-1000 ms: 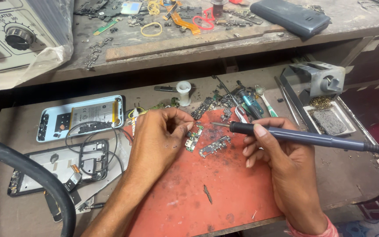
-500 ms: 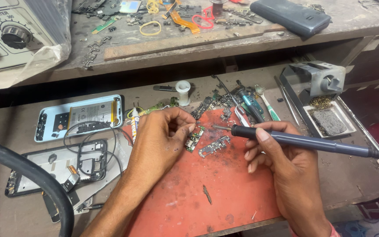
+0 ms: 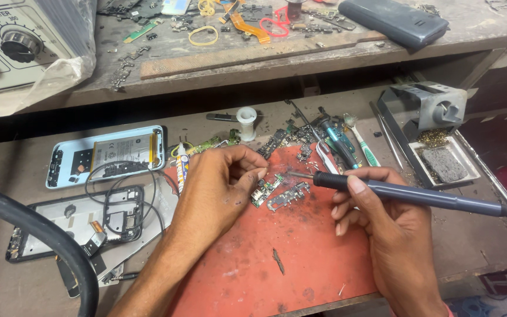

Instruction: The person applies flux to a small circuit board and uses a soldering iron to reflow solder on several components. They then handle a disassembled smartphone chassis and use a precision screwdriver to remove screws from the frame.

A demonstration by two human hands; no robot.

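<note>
Head view: left hand (image 3: 218, 188) pinches a small circuit board (image 3: 265, 189) while right hand (image 3: 391, 232) grips the soldering iron (image 3: 418, 196), tip just short of it, joint not yet touched.

Right hand (image 3: 382, 229) grips soldering iron (image 3: 412, 195), tip near small circuit board (image 3: 267, 189) pinched by left hand (image 3: 221, 188) on red mat (image 3: 277, 276).
</note>
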